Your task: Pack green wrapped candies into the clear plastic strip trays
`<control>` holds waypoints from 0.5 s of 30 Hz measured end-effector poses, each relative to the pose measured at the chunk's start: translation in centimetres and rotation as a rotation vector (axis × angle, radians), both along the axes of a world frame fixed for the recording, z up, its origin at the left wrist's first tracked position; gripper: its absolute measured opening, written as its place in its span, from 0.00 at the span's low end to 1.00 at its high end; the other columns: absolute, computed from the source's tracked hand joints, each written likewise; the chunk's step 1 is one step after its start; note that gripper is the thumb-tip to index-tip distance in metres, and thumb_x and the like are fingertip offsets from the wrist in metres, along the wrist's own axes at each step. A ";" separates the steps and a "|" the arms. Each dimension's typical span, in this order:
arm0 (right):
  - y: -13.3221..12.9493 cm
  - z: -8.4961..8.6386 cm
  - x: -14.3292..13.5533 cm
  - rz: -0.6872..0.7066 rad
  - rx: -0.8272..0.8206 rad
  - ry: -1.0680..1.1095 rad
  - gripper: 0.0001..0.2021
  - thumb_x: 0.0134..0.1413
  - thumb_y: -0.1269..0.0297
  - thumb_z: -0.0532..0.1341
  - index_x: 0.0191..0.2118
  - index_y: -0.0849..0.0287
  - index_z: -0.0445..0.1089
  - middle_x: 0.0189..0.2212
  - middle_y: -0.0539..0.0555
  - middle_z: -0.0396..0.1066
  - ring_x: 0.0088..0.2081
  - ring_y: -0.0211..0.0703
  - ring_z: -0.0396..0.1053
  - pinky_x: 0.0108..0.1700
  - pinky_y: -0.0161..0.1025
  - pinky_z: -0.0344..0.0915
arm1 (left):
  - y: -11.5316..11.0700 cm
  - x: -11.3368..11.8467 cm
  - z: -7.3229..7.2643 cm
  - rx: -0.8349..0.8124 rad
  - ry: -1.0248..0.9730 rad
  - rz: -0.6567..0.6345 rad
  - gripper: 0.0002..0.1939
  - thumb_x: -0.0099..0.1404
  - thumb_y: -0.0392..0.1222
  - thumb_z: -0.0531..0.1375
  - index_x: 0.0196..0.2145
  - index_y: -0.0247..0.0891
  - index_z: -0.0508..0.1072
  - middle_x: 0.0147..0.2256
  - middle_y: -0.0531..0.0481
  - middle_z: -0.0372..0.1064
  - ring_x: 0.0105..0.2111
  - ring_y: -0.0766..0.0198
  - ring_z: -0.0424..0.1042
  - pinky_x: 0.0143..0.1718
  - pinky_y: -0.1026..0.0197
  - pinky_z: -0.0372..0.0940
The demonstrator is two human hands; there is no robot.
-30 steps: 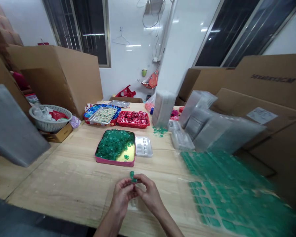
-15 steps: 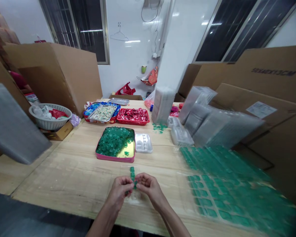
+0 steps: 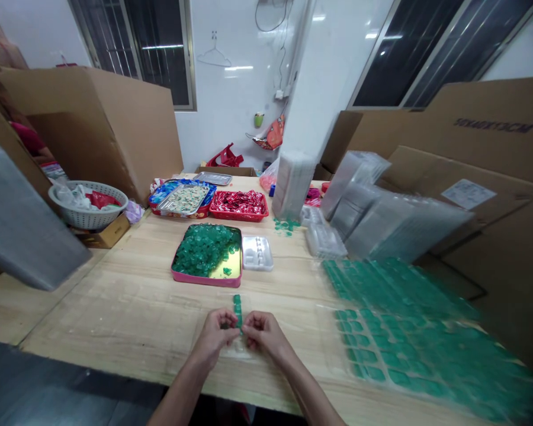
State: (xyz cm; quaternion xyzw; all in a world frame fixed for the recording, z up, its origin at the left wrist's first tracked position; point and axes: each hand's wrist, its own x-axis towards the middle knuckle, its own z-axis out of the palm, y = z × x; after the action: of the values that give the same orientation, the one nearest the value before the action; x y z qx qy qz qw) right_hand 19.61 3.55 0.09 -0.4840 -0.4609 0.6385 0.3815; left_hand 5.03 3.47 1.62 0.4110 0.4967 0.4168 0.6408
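Left hand (image 3: 214,336) and right hand (image 3: 266,334): fingers curled narrow at near end of green row (image 3: 237,305) on clear tray (image 3: 236,353); can't tell if either pinches a piece. Pink-rimmed tin (image 3: 206,280) just beyond, presumably for short reach.

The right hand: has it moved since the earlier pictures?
Yes, the right hand has moved slightly back, away from the pink-sided tin; the gap between them is wider than at first.
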 end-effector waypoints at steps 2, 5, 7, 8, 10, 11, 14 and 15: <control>-0.2 -0.8 -0.2 0.002 0.025 -0.105 0.14 0.38 0.56 0.63 0.20 0.60 0.62 0.12 0.45 0.61 0.14 0.33 0.58 0.18 0.31 0.55 | -0.1 0.0 -0.8 0.086 0.160 -0.004 0.07 0.42 0.30 0.58 0.23 0.35 0.68 0.18 0.58 0.60 0.19 0.72 0.57 0.20 0.68 0.50; -0.4 -1.2 -0.4 -0.019 0.101 -0.286 0.10 0.43 0.62 0.58 0.18 0.60 0.62 0.11 0.46 0.62 0.15 0.33 0.59 0.19 0.30 0.54 | 0.0 0.1 -1.5 0.240 0.424 0.011 0.05 0.43 0.29 0.56 0.21 0.35 0.70 0.20 0.55 0.64 0.24 0.68 0.62 0.26 0.66 0.56; -0.3 -1.0 -0.5 -0.021 0.147 -0.398 0.08 0.44 0.65 0.56 0.18 0.60 0.62 0.12 0.47 0.63 0.16 0.33 0.60 0.20 0.30 0.54 | 0.2 0.1 -1.6 0.298 0.554 -0.004 0.05 0.45 0.29 0.56 0.20 0.35 0.71 0.21 0.53 0.67 0.25 0.66 0.64 0.29 0.64 0.57; -0.3 -0.9 -0.5 -0.014 0.166 -0.447 0.08 0.44 0.67 0.55 0.18 0.60 0.63 0.12 0.47 0.63 0.16 0.34 0.60 0.21 0.30 0.54 | 0.3 0.2 -1.5 0.307 0.597 -0.018 0.05 0.46 0.29 0.56 0.20 0.35 0.71 0.21 0.52 0.67 0.25 0.65 0.65 0.30 0.64 0.58; -0.2 -0.6 -0.5 -0.013 0.202 -0.539 0.07 0.43 0.69 0.54 0.18 0.60 0.63 0.12 0.48 0.64 0.17 0.35 0.61 0.22 0.30 0.54 | 0.4 0.3 -1.4 0.305 0.647 -0.050 0.05 0.47 0.30 0.56 0.19 0.35 0.71 0.20 0.52 0.67 0.24 0.64 0.65 0.29 0.64 0.57; -0.1 -0.5 -0.5 -0.020 0.223 -0.580 0.07 0.43 0.70 0.54 0.19 0.60 0.64 0.13 0.48 0.64 0.18 0.35 0.61 0.22 0.30 0.54 | 0.5 0.4 -1.4 0.303 0.662 -0.064 0.06 0.47 0.31 0.56 0.19 0.35 0.71 0.20 0.52 0.67 0.24 0.64 0.65 0.28 0.64 0.57; -0.2 -0.2 -0.4 -0.036 0.306 -0.669 0.06 0.42 0.72 0.54 0.20 0.60 0.64 0.17 0.49 0.66 0.22 0.37 0.63 0.25 0.31 0.55 | 0.6 0.6 -1.4 0.291 0.715 -0.069 0.04 0.48 0.32 0.56 0.19 0.35 0.70 0.18 0.53 0.64 0.22 0.66 0.63 0.27 0.64 0.55; -0.2 -0.1 -0.4 -0.032 0.332 -0.679 0.06 0.42 0.73 0.54 0.20 0.60 0.64 0.18 0.50 0.67 0.23 0.37 0.63 0.26 0.31 0.56 | 0.6 0.7 -1.4 0.283 0.712 -0.045 0.03 0.48 0.33 0.57 0.20 0.36 0.69 0.17 0.54 0.62 0.22 0.66 0.62 0.26 0.64 0.54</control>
State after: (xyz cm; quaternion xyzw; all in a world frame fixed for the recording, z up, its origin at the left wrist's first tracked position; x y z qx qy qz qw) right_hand 19.24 3.32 0.00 -0.6070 -0.6506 0.3522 0.2903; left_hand 5.71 4.04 0.26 0.6252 0.6166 0.2983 0.3740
